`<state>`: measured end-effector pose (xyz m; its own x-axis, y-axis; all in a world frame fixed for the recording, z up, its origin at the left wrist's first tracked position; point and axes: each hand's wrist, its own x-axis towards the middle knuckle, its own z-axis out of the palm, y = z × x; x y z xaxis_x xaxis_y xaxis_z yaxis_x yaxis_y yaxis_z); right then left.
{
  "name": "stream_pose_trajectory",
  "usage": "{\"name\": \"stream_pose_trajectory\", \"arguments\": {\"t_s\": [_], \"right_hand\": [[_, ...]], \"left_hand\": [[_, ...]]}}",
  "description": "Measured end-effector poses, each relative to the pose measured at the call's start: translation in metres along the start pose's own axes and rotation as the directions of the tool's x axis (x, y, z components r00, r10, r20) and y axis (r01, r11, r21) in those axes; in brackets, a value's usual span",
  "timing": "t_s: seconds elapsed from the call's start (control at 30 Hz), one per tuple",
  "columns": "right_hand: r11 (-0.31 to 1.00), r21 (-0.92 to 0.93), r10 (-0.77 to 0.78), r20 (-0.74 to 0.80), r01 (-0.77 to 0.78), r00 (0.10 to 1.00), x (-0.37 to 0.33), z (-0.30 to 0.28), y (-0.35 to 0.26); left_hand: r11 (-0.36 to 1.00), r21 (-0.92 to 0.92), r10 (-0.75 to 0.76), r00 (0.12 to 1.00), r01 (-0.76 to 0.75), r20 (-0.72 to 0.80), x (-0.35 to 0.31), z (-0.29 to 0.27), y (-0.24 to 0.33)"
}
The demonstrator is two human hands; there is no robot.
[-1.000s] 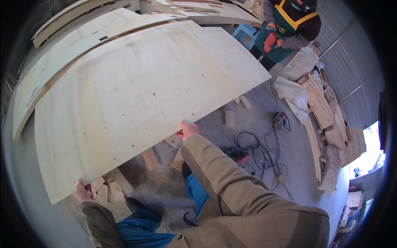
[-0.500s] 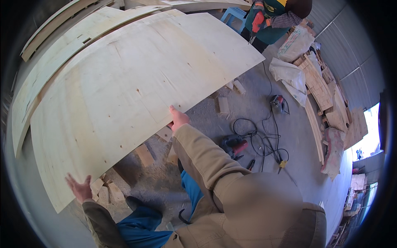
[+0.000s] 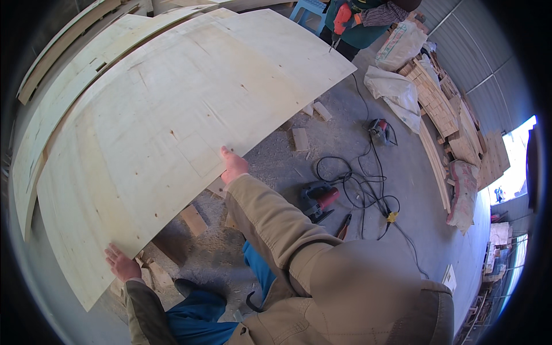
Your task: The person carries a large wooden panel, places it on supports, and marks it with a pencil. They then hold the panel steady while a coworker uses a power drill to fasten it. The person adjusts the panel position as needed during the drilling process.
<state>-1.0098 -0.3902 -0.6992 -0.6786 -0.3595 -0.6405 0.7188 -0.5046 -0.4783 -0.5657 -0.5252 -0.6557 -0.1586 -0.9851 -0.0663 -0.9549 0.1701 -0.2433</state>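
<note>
A big pale plywood sheet (image 3: 167,115) with small knots and grain lines spreads across the left and middle, raised above the floor. At its near edge my right hand (image 3: 234,165) grips the sheet, one digit on top and the rest partly hidden at the rim. My left hand (image 3: 122,264) rests on the sheet close to its near left corner, fingers stretched out and holding nothing. At the far corner a co-worker (image 3: 368,26) holds a red power drill (image 3: 342,18) with its bit pointing down by the board.
More boards (image 3: 43,144) lie beyond the sheet. Wood offcuts (image 3: 194,220) and sawdust lie beneath its edge. A red-and-black power tool (image 3: 319,200), pliers (image 3: 344,227), another power tool (image 3: 380,131) and tangled cables (image 3: 362,190) occupy the floor at right. Sacks (image 3: 397,95) and scrap wood line the wall.
My left hand has come down from above the sheet onto its surface. The right hand keeps its grip. At the far corner, the co-worker's drill has shifted slightly.
</note>
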Motion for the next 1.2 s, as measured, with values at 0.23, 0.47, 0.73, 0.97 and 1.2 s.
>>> {"name": "stream_pose_trajectory", "arguments": {"t_s": [0.23, 0.47, 0.73, 0.97, 1.2], "right_hand": [[0.996, -0.077, 0.032, -0.053, -0.036, 0.998, 0.001, -0.003, 0.0], [0.994, -0.086, 0.059, -0.043, -0.062, 0.997, 0.003, -0.006, -0.001], [0.998, -0.036, 0.059, 0.026, -0.058, 0.998, 0.004, -0.003, 0.003], [0.936, -0.352, -0.008, 0.022, 0.015, 1.0, 0.007, -0.011, 0.0], [0.976, -0.207, 0.037, -0.122, -0.062, 0.992, -0.01, 0.0, -0.006]], "left_hand": [[1.0, 0.004, -0.007, 1.0, 0.008, -0.016, 0.004, 0.016, -0.004], [0.999, -0.046, -0.01, 1.0, 0.01, 0.003, 0.004, 0.011, -0.002], [0.994, -0.105, -0.01, 1.0, 0.013, 0.024, 0.006, 0.008, -0.003], [0.998, -0.064, -0.008, 1.0, 0.01, 0.03, 0.007, 0.014, -0.002], [0.997, -0.074, -0.007, 1.0, 0.008, 0.011, 0.009, 0.015, -0.002]]}}
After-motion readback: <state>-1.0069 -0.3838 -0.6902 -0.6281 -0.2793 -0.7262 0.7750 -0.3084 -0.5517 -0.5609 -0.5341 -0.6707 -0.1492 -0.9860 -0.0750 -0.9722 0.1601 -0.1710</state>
